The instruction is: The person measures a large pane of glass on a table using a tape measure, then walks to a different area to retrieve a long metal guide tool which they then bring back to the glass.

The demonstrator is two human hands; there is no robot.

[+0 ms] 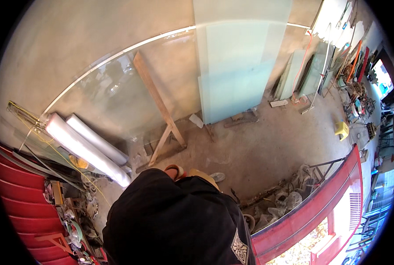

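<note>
Neither my left hand nor my right hand can be made out. My black shirt [175,221] fills the lower middle and hides what lies beneath it. Past its upper edge peeks a small reddish-brown curved shape [175,171], too covered to name. Beside that shape are a tan patch [201,174] and a pale shoe-like thing [217,177]. Ahead of me a wooden A-shaped frame [155,95] leans at the wall. Large frosted glass sheets [236,70] stand upright to its right. Two plastic-wrapped rolls [88,148] lean at the left.
Narrow glass panes [289,75] lean along the wall farther right, near a yellow stool [341,130]. A red panel [294,234] with an opening curves across the lower right, beside crumpled plastic bags [289,201]. Clutter [75,227] lines the left, next to a red ribbed panel [24,194].
</note>
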